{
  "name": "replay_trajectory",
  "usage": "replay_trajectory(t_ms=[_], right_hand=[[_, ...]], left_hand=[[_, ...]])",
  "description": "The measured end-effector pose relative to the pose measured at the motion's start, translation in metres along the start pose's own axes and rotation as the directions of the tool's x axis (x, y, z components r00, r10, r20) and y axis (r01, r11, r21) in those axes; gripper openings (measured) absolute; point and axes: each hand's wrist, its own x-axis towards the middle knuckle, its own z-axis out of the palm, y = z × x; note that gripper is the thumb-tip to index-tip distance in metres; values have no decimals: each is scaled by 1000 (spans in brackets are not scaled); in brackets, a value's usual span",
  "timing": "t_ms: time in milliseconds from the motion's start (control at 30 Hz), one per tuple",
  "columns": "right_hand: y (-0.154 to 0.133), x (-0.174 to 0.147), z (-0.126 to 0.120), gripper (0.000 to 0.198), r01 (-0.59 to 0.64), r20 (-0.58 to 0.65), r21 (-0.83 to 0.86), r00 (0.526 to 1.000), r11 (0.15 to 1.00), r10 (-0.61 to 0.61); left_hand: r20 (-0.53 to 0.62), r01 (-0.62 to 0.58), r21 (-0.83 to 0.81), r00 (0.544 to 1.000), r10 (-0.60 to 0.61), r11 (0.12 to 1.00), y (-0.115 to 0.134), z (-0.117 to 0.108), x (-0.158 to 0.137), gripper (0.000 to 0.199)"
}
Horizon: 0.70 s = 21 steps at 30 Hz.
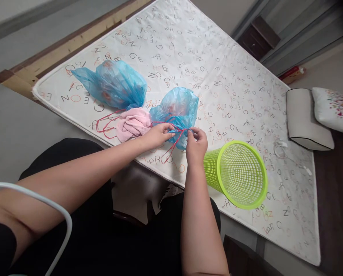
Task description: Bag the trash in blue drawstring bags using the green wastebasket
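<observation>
My left hand (160, 135) and my right hand (196, 142) meet at the gathered neck of a translucent blue plastic bag (177, 102). Both have their fingertips pinched on a thin red string (175, 145) that crosses the neck; its loose ends trail over the mattress. Reddish contents show faintly through the plastic. A second filled blue bag (116, 84) lies farther left, its mouth end pointing left. Between the bags rests a crumpled pink towel (133, 124), with more red string (106, 124) looped at its left. The exact knot is hidden by my fingers.
Close to my right hand, a lime-green mesh basket (221, 168) lies on its side with its mouth toward me. Everything sits on a letter-printed mattress (188, 53) on a wooden frame (30, 73). A pale bolster (305, 115) and a printed pillow (335, 109) are at right.
</observation>
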Motion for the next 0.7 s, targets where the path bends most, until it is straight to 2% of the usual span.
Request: replay_trajectory(t_ms=[133, 200, 367, 533, 700], right_hand=[[2, -2, 2, 23, 28, -17, 2, 999, 1000, -28], [3, -2, 3, 23, 25, 42, 41, 999, 999, -27], [7, 0, 6, 21, 19, 193, 109, 980, 994, -40], [3, -1, 6, 17, 20, 246, 150, 968, 988, -57], [-6, -3, 2, 13, 69, 297, 140, 949, 988, -108]], left_hand=[[-15, -67, 36, 998, 68, 997, 2, 0, -1, 24], [-61, -86, 109, 994, 93, 990, 4, -2, -3, 27], [-133, -31, 276, 989, 70, 961, 6, -6, -4, 29], [-110, -159, 273, 975, 195, 949, 6, -4, -2, 22], [-70, -116, 168, 989, 130, 979, 5, -4, -1, 18]])
